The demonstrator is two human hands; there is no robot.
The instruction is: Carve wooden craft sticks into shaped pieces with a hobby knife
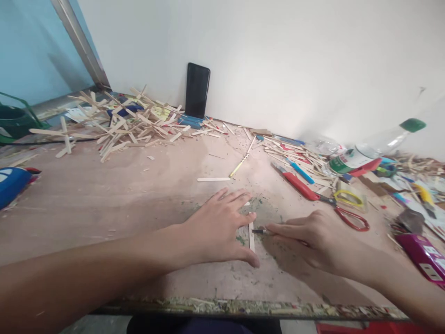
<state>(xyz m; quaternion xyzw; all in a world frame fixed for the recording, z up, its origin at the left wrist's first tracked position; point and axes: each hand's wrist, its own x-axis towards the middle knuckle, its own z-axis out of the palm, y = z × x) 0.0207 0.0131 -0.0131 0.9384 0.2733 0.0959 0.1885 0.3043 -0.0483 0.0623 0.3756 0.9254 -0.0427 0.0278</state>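
Near on the table (pixel 156 197), the left hand (pixel 220 227) spreads wide, thumb and fingertip by either end of a wooden stick (pixel 251 239), seemingly to steady it, while the right hand (pixel 320 236) curls closed around a slim dark-tipped tool (pixel 260 231), apparently to control its leftward-pointing tip.

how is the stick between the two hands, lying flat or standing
Lying flat: the stick stretches along the tabletop beside the left hand.

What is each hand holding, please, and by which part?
The right hand grips a slim tool near its tip; the open left hand steadies a wooden stick near its ends.
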